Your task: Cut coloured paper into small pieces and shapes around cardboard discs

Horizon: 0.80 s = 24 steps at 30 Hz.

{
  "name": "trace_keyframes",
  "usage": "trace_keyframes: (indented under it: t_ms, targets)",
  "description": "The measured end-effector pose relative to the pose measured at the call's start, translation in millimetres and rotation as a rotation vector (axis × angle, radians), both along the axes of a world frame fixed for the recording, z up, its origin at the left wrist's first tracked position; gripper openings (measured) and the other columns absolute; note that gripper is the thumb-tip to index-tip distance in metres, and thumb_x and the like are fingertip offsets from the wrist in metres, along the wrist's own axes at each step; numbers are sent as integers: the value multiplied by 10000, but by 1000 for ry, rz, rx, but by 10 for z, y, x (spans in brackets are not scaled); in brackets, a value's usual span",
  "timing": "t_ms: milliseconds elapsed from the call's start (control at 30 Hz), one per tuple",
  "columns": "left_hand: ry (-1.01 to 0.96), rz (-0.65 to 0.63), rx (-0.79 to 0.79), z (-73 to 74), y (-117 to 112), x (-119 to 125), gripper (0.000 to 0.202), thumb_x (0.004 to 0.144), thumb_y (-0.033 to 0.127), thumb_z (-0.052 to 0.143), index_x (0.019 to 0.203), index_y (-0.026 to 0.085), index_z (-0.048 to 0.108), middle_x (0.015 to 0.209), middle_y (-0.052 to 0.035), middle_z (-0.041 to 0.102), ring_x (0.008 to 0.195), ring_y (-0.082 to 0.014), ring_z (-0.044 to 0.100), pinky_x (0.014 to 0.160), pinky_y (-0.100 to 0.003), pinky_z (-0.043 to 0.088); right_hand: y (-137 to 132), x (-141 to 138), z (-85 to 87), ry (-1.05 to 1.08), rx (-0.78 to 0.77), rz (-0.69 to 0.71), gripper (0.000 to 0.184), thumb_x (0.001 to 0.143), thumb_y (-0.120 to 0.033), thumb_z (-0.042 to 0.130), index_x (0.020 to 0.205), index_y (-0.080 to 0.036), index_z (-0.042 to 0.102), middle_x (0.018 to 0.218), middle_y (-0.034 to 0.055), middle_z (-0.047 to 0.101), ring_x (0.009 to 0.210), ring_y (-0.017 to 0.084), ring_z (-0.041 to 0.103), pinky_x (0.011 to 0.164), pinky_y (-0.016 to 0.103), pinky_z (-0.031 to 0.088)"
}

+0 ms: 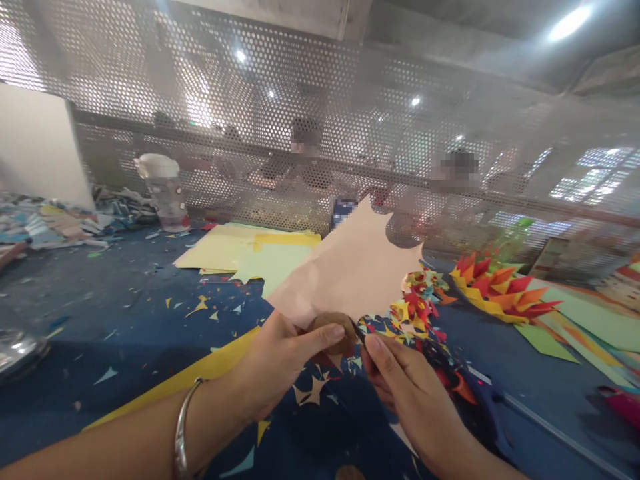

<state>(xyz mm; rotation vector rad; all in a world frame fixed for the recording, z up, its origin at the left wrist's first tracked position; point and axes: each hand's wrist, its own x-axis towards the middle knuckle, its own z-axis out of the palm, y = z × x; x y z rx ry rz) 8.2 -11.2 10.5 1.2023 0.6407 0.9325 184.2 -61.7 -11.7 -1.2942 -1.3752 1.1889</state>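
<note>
A large sheet of pale pink paper [340, 267] with scalloped, pointed cut edges stands tilted up in front of me. My left hand [287, 347], a silver bangle on its wrist, pinches the sheet's lower edge together with a round brown disc [333, 327], thumb on top. My right hand [405, 380] is closed round a small dark-bladed cutting tool [359, 332]. Its blade meets the paper at the disc's right side; the handle is hidden by my fingers. Below the hands lie pale pink offcuts [311, 391] with curved sides.
Yellow and green sheets [220, 247] lie behind the paper. To the right are a heap of colourful scraps [417, 300], folded red, orange and yellow paper points [505, 290] and green sheets [595, 313]. A lidded bottle [163, 193] stands back left, before a perforated screen [225, 100]; people sit beyond.
</note>
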Motion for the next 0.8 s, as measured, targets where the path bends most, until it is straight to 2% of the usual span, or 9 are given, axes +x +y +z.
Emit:
trace_keyframes:
  t_ms: [400, 600, 800]
  targets:
    - [37, 30, 92, 26, -4, 24, 143, 794, 270, 642, 743, 137, 660, 677, -19, 598, 661, -140, 520, 633, -264, 414, 12, -18, 49, -39, 18, 0, 450, 941, -554, 425, 658, -204, 399, 558, -84, 230, 467, 76, 200, 414, 230, 142]
    - [28, 15, 113, 6, 16, 20, 234, 796, 285, 641, 624, 128, 621, 640, -9, 544, 650, -126, 481, 654, -261, 386, 11, -7, 97, -125, 58, 14, 450, 939, -559, 413, 656, -209, 404, 549, -86, 226, 454, 80, 204, 407, 229, 162]
    - [73, -9, 114, -7, 18, 30, 258, 796, 331, 632, 637, 128, 643, 639, -14, 535, 624, -128, 460, 616, -260, 370, 5, -3, 90, -167, 71, 9, 447, 946, -557, 390, 662, -211, 404, 555, -86, 217, 444, 80, 176, 399, 233, 145]
